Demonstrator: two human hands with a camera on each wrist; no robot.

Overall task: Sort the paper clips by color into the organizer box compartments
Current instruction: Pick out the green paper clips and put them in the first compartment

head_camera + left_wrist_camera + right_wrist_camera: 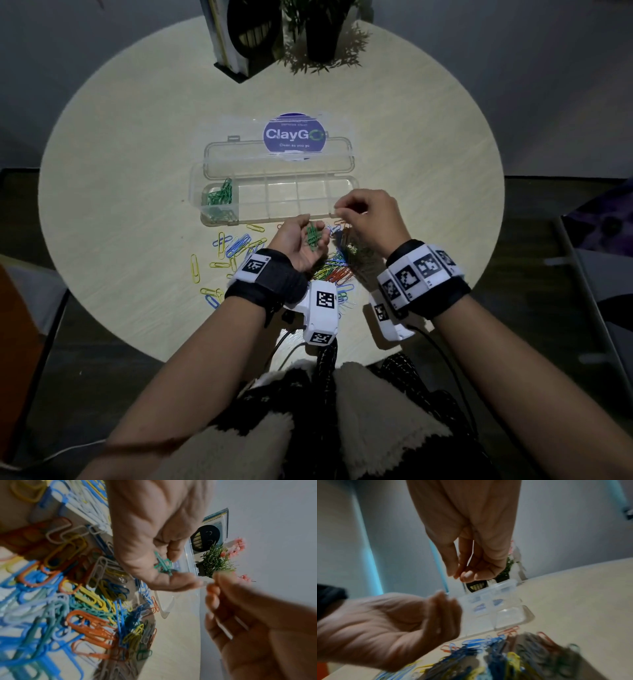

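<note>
Sorting in progress: green clips gathered in the left hand, green compartment lay far to the left.

The round tabletop point(113, 205) carried the clear organizer box point(274, 197), lid open, its long axis running left to right, with green clips already in the leftmost compartment point(219, 198) and the other compartments apparently bare. The mixed pile of paper clips point(236, 250) lay just on the near side of the box. The left hand point(299, 240) was cupped palm up over the pile, fingers curled round a small bunch of green clips point(313, 234). The right hand point(366, 219), beside it over the box's right end, had its fingertips pressed together; whether they pinched a clip could not be told. Judged: the left hand was nearer the green compartment, leftward along the box.
</note>
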